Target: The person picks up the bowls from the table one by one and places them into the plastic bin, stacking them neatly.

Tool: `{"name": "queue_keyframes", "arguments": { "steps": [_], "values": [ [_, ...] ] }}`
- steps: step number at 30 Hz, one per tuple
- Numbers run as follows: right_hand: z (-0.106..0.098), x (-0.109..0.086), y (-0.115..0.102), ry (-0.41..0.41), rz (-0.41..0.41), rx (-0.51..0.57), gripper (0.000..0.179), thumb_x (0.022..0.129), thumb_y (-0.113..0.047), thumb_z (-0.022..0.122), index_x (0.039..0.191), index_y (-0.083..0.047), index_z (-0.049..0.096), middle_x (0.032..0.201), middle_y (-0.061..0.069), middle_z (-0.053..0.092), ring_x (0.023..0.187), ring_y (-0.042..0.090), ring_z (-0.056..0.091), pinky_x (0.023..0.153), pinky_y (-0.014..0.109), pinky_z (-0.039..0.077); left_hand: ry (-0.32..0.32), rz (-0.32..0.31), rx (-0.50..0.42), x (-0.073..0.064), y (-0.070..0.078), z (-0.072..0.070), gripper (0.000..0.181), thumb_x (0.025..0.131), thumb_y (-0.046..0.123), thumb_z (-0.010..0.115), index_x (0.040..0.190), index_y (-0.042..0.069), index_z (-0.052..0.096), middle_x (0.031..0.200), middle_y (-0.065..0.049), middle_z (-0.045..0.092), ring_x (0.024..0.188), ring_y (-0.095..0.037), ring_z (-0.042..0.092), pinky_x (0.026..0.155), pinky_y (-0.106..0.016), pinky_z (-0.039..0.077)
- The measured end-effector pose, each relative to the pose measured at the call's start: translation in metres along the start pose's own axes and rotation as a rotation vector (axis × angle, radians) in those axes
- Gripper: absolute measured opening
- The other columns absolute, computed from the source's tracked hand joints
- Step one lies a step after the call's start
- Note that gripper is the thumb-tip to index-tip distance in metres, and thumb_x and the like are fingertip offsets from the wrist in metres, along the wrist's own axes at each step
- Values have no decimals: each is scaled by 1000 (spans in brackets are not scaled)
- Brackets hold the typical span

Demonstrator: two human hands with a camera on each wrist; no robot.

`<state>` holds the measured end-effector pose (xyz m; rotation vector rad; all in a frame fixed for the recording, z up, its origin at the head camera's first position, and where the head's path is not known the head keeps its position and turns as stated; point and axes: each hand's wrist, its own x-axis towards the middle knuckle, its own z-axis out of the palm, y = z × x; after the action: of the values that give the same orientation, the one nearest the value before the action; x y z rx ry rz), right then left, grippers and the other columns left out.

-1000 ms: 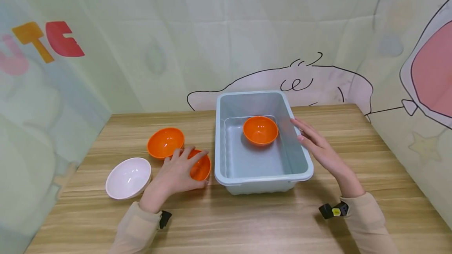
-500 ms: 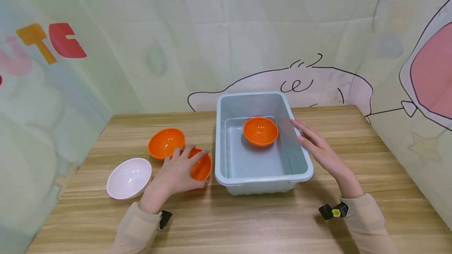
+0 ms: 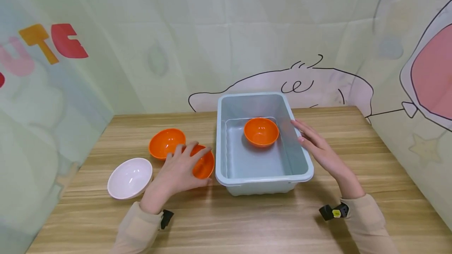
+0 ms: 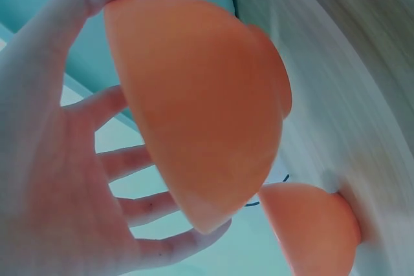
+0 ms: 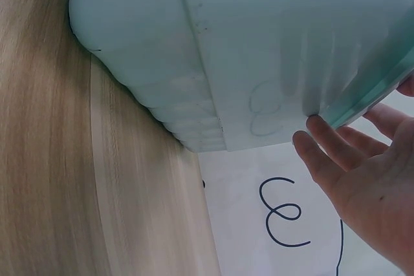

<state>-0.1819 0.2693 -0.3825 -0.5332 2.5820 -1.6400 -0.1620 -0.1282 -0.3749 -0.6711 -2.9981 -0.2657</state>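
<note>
Gripping an orange bowl [image 4: 194, 95] in the left hand [image 3: 176, 172], touching a pale blue tub [image 3: 263, 180] with the right hand [image 3: 321, 150].
Clasping across the bowl's rim with left thumb and fingers spread wide and bent — just left of the tub; laying nearly straight right fingers and thumb against the tub's right rim. Near the held bowl, behind and to its left, another orange bowl [image 3: 166, 144]; left of the left wrist, a white bowl [image 3: 129, 177]. Inside the tub — a third orange bowl [image 3: 261, 132]. Underneath, a wood-grain table [image 3: 268, 222].
</note>
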Motion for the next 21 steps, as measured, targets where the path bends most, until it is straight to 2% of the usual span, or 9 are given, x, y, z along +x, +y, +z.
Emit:
{"name": "queue_keyframes", "arguments": {
  "steps": [21],
  "values": [
    [0,0,0,0,-3,-2,48,103,-25,42,151,-24,32,162,7,15,146,42,19,110,68,21,48,14,49,11,2,-11,82,71,58,73,142,29,46,146,-15,40,123,-40,40,84,-56,41]
  ]
}}
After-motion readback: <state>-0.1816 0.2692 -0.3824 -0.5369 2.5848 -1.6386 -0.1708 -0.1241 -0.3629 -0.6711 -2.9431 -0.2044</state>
